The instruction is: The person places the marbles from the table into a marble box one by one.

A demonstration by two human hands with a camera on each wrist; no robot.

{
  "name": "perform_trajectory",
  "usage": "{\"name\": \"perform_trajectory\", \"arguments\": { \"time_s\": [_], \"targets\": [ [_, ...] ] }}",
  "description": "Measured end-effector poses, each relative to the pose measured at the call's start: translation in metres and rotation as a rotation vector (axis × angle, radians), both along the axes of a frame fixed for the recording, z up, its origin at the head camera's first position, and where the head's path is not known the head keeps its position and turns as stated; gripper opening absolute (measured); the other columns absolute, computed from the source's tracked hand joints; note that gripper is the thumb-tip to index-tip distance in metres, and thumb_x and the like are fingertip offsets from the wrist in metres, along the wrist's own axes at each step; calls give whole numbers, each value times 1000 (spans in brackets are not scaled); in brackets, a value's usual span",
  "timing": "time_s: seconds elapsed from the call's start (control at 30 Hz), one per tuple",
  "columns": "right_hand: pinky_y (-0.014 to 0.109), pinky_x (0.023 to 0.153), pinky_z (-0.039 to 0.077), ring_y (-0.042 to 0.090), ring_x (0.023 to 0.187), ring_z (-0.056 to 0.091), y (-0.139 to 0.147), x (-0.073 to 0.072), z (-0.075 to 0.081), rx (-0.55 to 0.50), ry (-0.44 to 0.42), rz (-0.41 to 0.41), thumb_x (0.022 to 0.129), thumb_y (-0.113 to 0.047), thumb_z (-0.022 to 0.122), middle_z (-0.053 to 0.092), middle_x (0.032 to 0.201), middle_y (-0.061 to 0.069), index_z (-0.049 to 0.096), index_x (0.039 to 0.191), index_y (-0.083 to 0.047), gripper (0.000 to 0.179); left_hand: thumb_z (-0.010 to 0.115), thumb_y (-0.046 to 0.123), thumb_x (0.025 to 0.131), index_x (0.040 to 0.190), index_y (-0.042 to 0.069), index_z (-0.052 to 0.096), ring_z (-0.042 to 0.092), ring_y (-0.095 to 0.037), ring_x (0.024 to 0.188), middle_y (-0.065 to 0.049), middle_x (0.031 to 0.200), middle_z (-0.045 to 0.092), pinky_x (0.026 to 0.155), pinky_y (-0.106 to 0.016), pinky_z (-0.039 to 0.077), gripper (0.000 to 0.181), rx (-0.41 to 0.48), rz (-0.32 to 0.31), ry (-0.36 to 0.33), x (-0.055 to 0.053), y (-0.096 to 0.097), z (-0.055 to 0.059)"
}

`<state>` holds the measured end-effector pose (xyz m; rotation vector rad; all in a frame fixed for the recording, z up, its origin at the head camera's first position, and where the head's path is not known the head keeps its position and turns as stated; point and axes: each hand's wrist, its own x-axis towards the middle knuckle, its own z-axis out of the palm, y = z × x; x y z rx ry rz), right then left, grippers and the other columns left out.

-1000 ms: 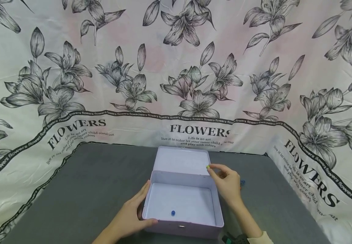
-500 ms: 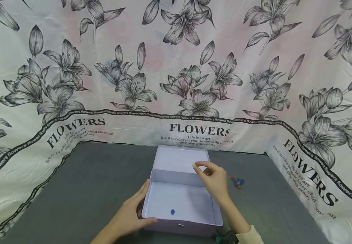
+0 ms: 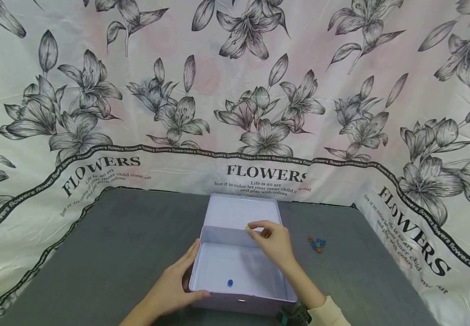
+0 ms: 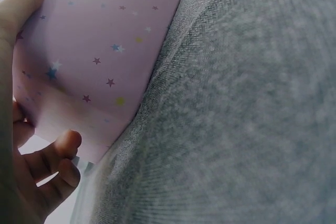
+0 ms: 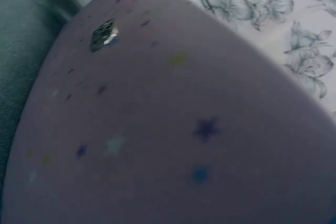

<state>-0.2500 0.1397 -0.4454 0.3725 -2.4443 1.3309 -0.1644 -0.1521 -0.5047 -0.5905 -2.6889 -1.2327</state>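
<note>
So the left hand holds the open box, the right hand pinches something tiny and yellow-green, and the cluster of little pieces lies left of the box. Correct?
Not quite: the head view shows the cluster of little pieces to the right of the box. The rest stands.

A grey surface [image 3: 117, 253] bears an open box [image 3: 223, 303] and coloured beads [image 3: 318, 245].

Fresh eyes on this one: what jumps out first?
Probably the flower-print cloth with its FLOWERS lettering, filling most of the head view behind the grey table. Next, the open box near the bottom centre, a small blue piece inside and the left hand gripping its left side. Then the tiny yellow-green piece pinched by the right hand over the box, and the colourful cluster on the table to the right.
</note>
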Motion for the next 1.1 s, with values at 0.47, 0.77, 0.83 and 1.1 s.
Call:
{"name": "perform_trajectory", "arguments": {
  "time_s": [0.47,0.77,0.83,1.1],
  "targets": [
    [19,45,34,1,48,40,-7,2,-16,221,-138,216,90,-10,84,80,90,0,85,95,-11,5,88,67,75,171,19,24,37,-29,155,5,175,19,115,-50,45,125,3,-2,-34,-1,-1,0],
    [21,53,45,2,58,51,-8,6,-19,372,-143,267,88,-4,82,81,91,3,84,93,-6,5,88,67,75,170,18,24,36,-29,155,6,176,19,115,-46,46,125,19,-7,-31,-1,-1,-1],
    [23,58,49,4,64,56,-8,7,-18,392,-145,270,88,-4,83,81,90,3,84,93,-6,5,89,66,75,170,18,25,37,-29,155,5,175,20,115,-46,46,124,21,-7,-24,-1,-1,-1],
    [23,56,49,5,60,55,-8,8,-18,402,-144,235,88,-4,82,81,94,6,84,97,-4,9,89,65,75,170,17,26,37,-29,154,5,175,20,114,-43,47,124,26,-10,-17,-1,0,-1]
  ]
}}
